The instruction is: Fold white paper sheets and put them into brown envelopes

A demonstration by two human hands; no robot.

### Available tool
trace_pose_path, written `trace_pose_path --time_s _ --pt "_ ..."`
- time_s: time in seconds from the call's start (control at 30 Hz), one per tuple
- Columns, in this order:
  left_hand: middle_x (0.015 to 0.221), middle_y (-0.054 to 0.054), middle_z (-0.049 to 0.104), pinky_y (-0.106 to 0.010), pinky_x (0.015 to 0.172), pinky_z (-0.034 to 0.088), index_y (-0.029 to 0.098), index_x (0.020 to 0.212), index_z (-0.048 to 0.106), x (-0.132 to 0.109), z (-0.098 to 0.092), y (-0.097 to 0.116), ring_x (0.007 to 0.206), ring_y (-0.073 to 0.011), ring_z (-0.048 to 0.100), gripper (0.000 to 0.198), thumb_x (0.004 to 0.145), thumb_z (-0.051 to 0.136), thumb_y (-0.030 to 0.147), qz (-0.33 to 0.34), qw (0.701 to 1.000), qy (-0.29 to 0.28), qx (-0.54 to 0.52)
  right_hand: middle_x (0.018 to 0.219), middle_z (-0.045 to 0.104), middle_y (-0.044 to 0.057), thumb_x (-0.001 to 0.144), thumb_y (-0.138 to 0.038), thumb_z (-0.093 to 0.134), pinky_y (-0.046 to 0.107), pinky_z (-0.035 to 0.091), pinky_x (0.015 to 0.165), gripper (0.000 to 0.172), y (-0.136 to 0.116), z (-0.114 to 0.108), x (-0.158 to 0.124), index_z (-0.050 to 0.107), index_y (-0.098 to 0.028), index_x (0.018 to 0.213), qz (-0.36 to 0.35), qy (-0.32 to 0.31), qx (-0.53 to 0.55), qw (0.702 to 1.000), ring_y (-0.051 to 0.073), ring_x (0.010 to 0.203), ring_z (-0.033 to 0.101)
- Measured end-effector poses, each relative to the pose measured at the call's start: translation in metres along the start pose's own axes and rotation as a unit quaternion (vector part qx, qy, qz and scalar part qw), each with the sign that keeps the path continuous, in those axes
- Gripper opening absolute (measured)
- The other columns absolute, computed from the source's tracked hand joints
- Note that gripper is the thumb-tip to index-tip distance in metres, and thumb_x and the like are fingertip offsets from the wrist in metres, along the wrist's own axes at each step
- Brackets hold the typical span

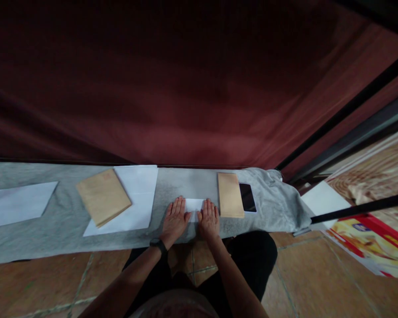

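A small white folded sheet of paper (193, 207) lies on the grey cloth in front of me. My left hand (175, 217) presses flat on its left side, fingers stretched out and pointing away from me. On the right side, my right hand (209, 216) lies flat in the same way. The sheet's middle shows between the two thumbs; its side edges are hidden under the hands. Just right of my right hand is a stack of brown envelopes (230, 194), with a dark-screened phone (247, 197) beside it.
Left of my hands, more brown envelopes (103, 197) rest partly on white paper sheets (142, 198). Another white sheet (16, 203) lies far left. A grey cloth (66, 238) covers the narrow surface. Behind it hangs a dark red curtain (185, 110). A red-and-yellow printed box (374, 243) is at lower right.
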State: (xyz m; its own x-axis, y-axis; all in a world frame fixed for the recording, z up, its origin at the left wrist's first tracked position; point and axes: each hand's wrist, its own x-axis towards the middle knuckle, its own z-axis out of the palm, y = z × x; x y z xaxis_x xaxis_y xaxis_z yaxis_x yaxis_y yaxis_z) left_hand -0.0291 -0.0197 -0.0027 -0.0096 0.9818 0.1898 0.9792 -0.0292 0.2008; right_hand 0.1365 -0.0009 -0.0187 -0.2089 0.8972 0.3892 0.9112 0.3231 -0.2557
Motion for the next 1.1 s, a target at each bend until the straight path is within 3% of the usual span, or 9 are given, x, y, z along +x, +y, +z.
trace_pose_path --time_s 0.3,0.6,0.77,0.97,1.1 --pt "0.161 -0.015 0.037 -0.046 0.125 0.023 0.010 0.154 0.036 -0.003 0.000 0.002 0.152 -0.0257 0.029 0.064 0.099 0.035 0.042 -0.007 0.999 -0.004 0.042 0.155 0.043 0.021 0.108 -0.038 0.035 0.049 0.030 0.117 0.059 0.005 -0.004 -0.039 0.030 -0.007 0.157 -0.071 0.017 -0.027 0.997 0.030 0.145 0.039" --pt "0.161 -0.016 0.038 -0.047 0.124 0.024 0.008 0.154 0.035 -0.009 -0.001 0.001 0.152 -0.0264 0.028 0.062 0.100 0.038 0.037 0.004 1.000 0.018 0.017 0.156 0.042 0.022 0.108 -0.040 0.031 0.051 0.030 0.118 0.061 0.009 -0.003 -0.043 0.027 -0.008 0.159 -0.084 0.007 -0.033 0.996 0.032 0.145 0.040" --pt "0.163 -0.008 0.036 -0.045 0.125 0.022 0.019 0.155 0.035 -0.020 -0.002 0.015 0.153 -0.0225 0.027 0.055 0.101 0.037 0.030 0.118 0.993 0.010 -0.016 0.155 0.043 0.021 0.108 -0.036 0.031 0.052 0.031 0.118 0.054 0.010 -0.005 -0.047 0.039 -0.009 0.154 -0.099 0.006 -0.041 0.994 0.032 0.145 0.040" --pt "0.163 -0.009 0.037 -0.046 0.124 0.024 0.020 0.154 0.038 -0.027 0.000 0.021 0.152 -0.0230 0.029 0.053 0.103 0.034 0.035 0.120 0.992 -0.009 -0.021 0.146 0.055 0.020 0.106 -0.033 0.026 0.052 0.032 0.117 0.053 0.011 -0.005 -0.031 0.057 -0.007 0.140 -0.065 -0.016 -0.025 0.997 0.031 0.140 0.046" --pt "0.163 -0.011 0.035 -0.045 0.124 0.022 0.019 0.157 0.032 -0.026 0.001 0.020 0.152 -0.0223 0.028 0.056 0.102 0.036 0.033 0.131 0.991 -0.012 -0.016 0.150 0.052 0.018 0.105 -0.032 0.023 0.049 0.034 0.115 0.054 -0.002 -0.002 -0.008 0.057 -0.009 0.141 -0.076 -0.056 0.008 0.996 0.028 0.141 0.046"
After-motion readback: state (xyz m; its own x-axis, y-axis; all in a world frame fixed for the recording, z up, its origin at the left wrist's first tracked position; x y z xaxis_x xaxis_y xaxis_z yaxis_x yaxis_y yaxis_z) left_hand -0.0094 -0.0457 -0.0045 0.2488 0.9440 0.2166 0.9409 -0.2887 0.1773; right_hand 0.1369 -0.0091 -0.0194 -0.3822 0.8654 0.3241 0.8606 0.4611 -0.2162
